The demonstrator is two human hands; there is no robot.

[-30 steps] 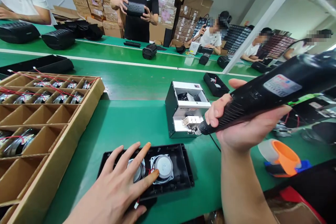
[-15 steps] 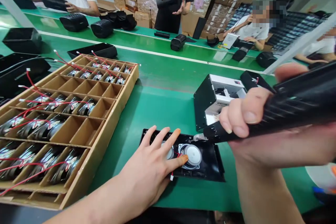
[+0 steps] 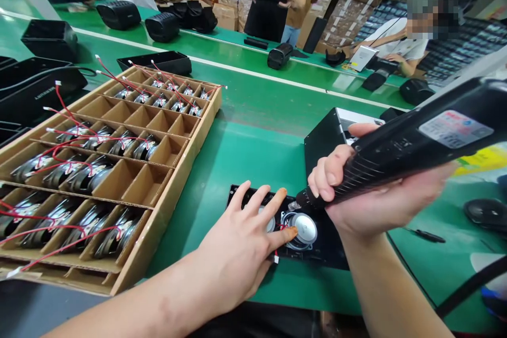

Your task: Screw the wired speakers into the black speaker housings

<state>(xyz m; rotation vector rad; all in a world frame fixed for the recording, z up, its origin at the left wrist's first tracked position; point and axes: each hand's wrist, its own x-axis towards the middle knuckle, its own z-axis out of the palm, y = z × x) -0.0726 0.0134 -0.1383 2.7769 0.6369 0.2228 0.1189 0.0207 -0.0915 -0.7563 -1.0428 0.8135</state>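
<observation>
**Driver tip sits beside your spread left fingers**

Your left hand (image 3: 240,240) lies palm down over the black housing panel (image 3: 330,248), its fingers fanned well apart. The panel rests on the green table (image 3: 253,153), inner side up, beneath and to the right of those fingers. Your index fingertip lies at the left edge of the round pale back of the right-hand speaker (image 3: 307,228); the rest of that speaker shows clear of your hand. The left-hand speaker (image 3: 270,219) is mostly hidden under your fingers. Just below your index finger, a white connector (image 3: 276,259) pokes out by the panel's near edge.

Your right hand (image 3: 372,208) wraps its fingers round the black power screwdriver (image 3: 400,153), held at a slant. Its tip points down near the upper left corner of the right-hand speaker's frame, close to your middle fingertip; you cannot tell from here whether it meets a screw.

To your left, near your forearm, a cardboard tray (image 3: 186,161) holds rows of speakers with red leads. Beyond the panel stands a black-sided machine (image 3: 322,140).
</observation>
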